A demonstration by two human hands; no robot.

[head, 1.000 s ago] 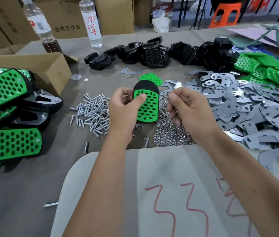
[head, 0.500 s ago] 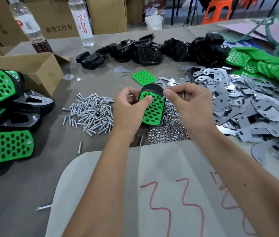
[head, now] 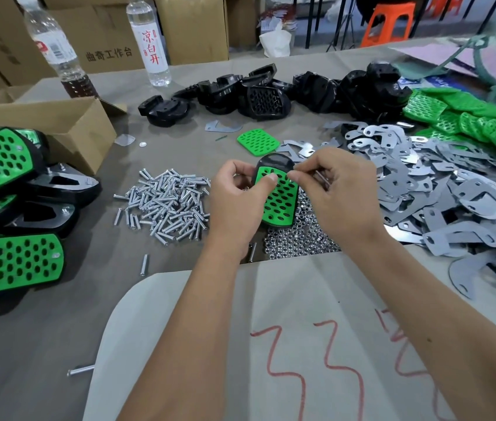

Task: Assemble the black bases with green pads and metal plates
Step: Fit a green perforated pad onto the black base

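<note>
My left hand (head: 237,202) grips a black base with a green perforated pad (head: 280,205), thumb pressed on the pad's upper left. My right hand (head: 340,192) pinches a small screw at the pad's top right corner, with more screws tucked in its curled fingers. Loose screws (head: 167,205) lie in a pile to the left of my hands. A heap of nuts (head: 298,238) sits under the base. Metal plates (head: 453,202) are spread across the right. Bare black bases (head: 265,95) are heaped at the back, and green pads (head: 468,120) at the back right.
Finished black-and-green assemblies (head: 12,262) are stacked at the left beside an open cardboard box (head: 58,129). Two bottles (head: 151,47) stand at the back. A single green pad (head: 258,142) lies ahead of my hands. A white sheet with red marks (head: 301,344) covers the near table edge.
My right hand rose from the nut heap to the pad's top right corner and brought a screw to it. My left hand kept hold of the base.
</note>
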